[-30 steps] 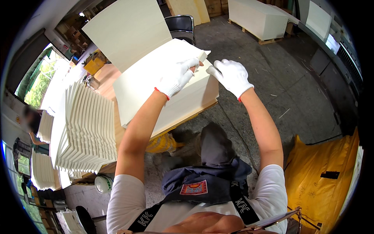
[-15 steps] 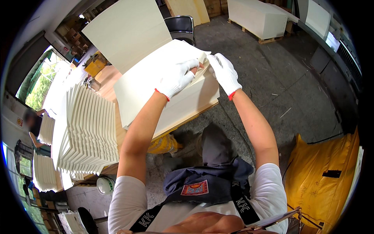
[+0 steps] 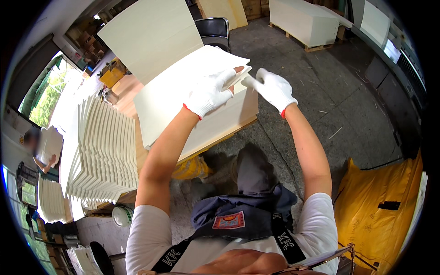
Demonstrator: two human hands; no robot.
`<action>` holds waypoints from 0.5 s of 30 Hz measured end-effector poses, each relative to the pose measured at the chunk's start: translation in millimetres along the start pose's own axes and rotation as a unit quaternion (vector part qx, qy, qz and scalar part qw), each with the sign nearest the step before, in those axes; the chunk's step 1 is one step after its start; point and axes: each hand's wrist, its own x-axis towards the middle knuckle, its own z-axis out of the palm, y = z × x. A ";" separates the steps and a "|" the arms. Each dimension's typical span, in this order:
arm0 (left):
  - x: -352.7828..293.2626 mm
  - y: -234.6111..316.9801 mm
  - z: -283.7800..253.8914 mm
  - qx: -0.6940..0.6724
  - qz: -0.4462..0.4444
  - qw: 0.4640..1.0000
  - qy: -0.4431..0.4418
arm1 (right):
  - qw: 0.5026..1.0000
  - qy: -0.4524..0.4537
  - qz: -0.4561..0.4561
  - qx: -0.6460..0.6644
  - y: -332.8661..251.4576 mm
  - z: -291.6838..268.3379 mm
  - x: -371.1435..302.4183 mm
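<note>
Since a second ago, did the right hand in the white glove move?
Yes. The right hand moved left toward the corner of the cream paper stack, then eased back slightly.

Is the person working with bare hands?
No, both the left hand and the right hand wear white gloves while handling the stack of cream paper sheets.

Wooden table [image 3: 127,97]: cream sheet stack [image 3: 183,98], fanned sheet bundles [image 3: 103,151].

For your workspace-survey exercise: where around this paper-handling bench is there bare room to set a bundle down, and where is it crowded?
Free: the grey concrete floor between the bench's right edge and the pallet of white sheets. Crowded: the bench, filled by the cream paper stack under the left hand and right hand, with fanned bundles alongside.
</note>
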 end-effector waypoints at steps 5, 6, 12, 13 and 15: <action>6.6 -11.2 6.4 0.050 0.025 0.998 -0.010 | 0.990 0.063 -0.113 -0.064 10.3 7.2 2.1; 10.8 -12.9 7.4 0.071 0.021 0.997 -0.017 | 0.988 0.063 -0.119 -0.077 10.0 7.1 3.0; 34.6 -36.3 22.6 0.117 0.028 0.993 -0.004 | 0.971 0.092 -0.190 -0.117 8.8 5.0 18.2; 35.0 -35.0 22.7 0.114 0.018 0.993 -0.014 | 0.969 0.101 -0.195 -0.114 9.5 4.4 20.8; 34.3 -22.4 16.0 0.096 -0.009 0.995 -0.035 | 0.982 0.091 -0.163 -0.020 13.0 8.8 24.3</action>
